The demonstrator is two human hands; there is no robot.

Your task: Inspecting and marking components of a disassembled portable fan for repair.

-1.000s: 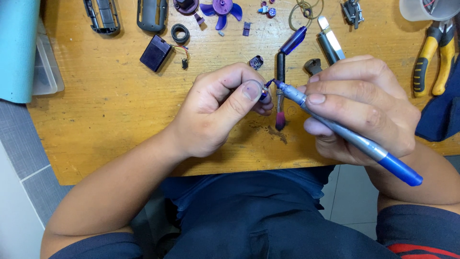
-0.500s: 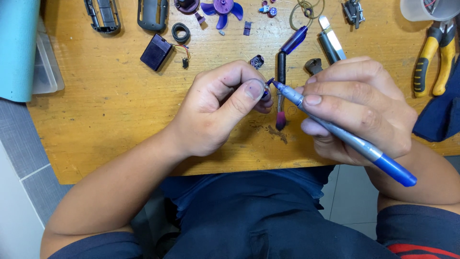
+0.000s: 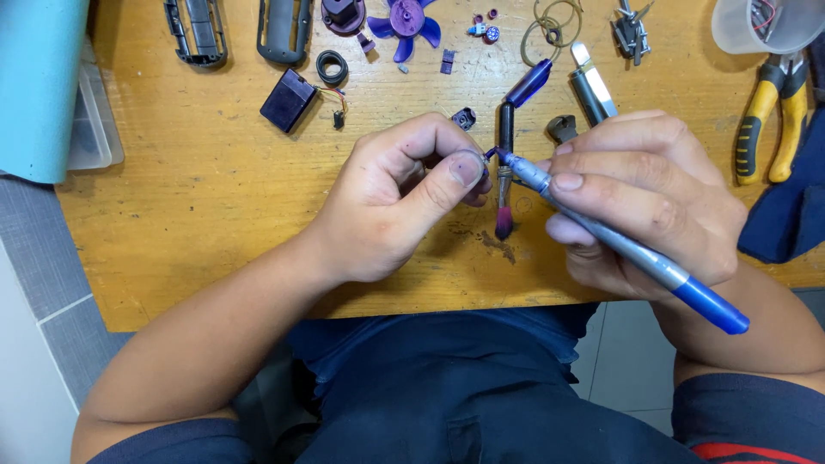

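Observation:
My left hand pinches a small dark purple part between thumb and fingers above the wooden table; most of the part is hidden by the thumb. My right hand holds a grey marker with a blue end cap, its purple tip touching the small part. Under both hands a thin paintbrush with a purple-stained tip lies on the table.
Along the table's far edge lie black housing shells, a dark battery block with wires, a black ring, a purple fan blade, a blue cap, small parts, yellow-handled pliers and a clear cup. A teal box stands left.
Both hands stay almost still. The marker has shifted slightly, its tip still at the small part.

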